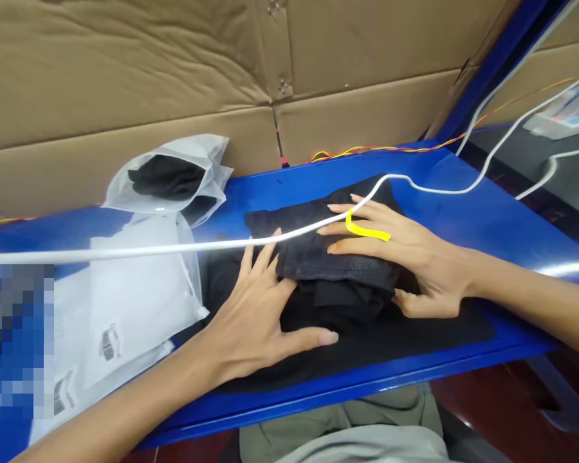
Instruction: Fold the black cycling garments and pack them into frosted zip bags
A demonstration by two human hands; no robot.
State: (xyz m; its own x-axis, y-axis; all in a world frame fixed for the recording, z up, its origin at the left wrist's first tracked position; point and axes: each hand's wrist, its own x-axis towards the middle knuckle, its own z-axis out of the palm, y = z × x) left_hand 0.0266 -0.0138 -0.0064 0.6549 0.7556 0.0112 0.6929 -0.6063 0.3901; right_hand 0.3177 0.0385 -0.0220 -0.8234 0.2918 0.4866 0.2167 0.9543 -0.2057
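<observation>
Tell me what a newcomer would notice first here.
The left hand and right hand lie spread on a folded black garment at the middle of the blue table. A yellow strip crosses the right hand's fingers, and a white cable stretches across the picture. At left sits a plastic bag holding black cloth.

head-worn camera looks forward and down, close in.

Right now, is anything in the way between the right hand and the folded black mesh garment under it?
Nothing visible lies between the right hand and the folded black mesh garment: its fingers rest on the garment. A thin white cable does cross over the garment and those fingers, with a yellow strip lying on them.
</observation>
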